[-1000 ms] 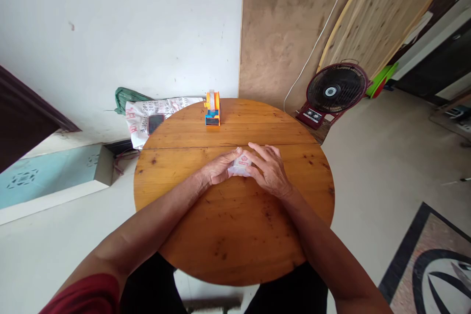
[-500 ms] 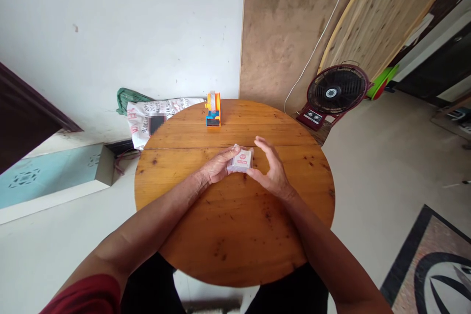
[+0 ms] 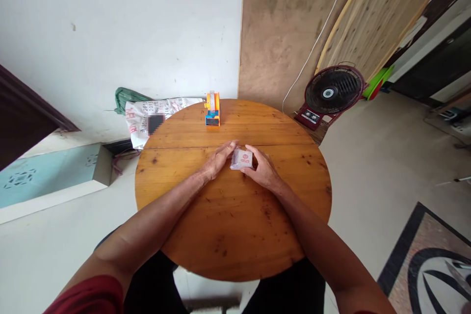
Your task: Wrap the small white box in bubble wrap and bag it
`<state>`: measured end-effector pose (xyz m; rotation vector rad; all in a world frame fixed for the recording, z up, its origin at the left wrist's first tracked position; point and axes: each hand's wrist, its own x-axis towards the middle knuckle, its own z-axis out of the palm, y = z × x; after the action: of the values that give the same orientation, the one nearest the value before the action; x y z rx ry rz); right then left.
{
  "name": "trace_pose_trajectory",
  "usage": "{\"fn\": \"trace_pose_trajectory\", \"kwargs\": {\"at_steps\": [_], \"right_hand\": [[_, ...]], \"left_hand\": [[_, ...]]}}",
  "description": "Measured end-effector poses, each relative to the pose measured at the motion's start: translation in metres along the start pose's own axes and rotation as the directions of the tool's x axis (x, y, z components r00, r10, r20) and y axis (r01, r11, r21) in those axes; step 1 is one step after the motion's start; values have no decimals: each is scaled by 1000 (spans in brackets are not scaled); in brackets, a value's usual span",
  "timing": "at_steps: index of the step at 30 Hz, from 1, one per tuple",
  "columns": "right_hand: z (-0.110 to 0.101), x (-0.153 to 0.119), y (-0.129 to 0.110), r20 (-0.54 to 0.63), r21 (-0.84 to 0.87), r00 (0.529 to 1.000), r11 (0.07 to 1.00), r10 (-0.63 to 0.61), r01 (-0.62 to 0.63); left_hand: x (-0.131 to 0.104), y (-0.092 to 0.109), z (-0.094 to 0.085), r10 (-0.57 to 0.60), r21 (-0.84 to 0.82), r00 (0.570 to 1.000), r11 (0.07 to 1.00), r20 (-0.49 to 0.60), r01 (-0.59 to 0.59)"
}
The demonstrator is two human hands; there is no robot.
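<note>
A small white box with red print (image 3: 245, 158), wrapped in clear plastic, is between my hands over the middle of the round wooden table (image 3: 228, 235). My right hand (image 3: 262, 169) grips its right side, thumb at the near edge and fingers at the far edge. On the left, my left hand (image 3: 218, 160) is beside the box, its fingers near or touching the plastic at the left edge; whether it grips the wrap is hard to tell.
An orange and blue tape dispenser (image 3: 212, 109) stands at the table's far edge. Behind the table on the left lies a white printed sack (image 3: 138, 125). A dark red fan (image 3: 333, 92) stands beyond the right edge.
My right hand has closed in on the box and taken hold of its right side. My left hand has loosened its hold, its thumb now off the box's top. The box has turned slightly.
</note>
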<state>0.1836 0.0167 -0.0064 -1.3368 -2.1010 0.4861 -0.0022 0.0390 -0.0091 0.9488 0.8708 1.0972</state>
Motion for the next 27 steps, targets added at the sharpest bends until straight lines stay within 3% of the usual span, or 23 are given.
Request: {"fn": "trace_pose_trajectory", "kwargs": {"at_steps": [8,11,17,22,27], "right_hand": [[-6,-1,1,-51,23,999,1000,-1,2],[-5,0,4,-62,-9,996,998,-65,65],[-5,-1,7,-51,-215,970,951,-237,221],[-9,-3,0,-5,-368,958,891,-287,265],[-9,-2,0,-44,-239,967,942,-252,235]], "left_hand": [[-2,0,-5,30,114,996,993,79,-39],[-1,-4,-6,48,154,993,986,104,-64],[1,-9,-9,79,174,983,979,168,-108],[1,-8,-11,69,204,978,973,196,-110],[-1,-1,-11,34,302,979,948,202,-95]]}}
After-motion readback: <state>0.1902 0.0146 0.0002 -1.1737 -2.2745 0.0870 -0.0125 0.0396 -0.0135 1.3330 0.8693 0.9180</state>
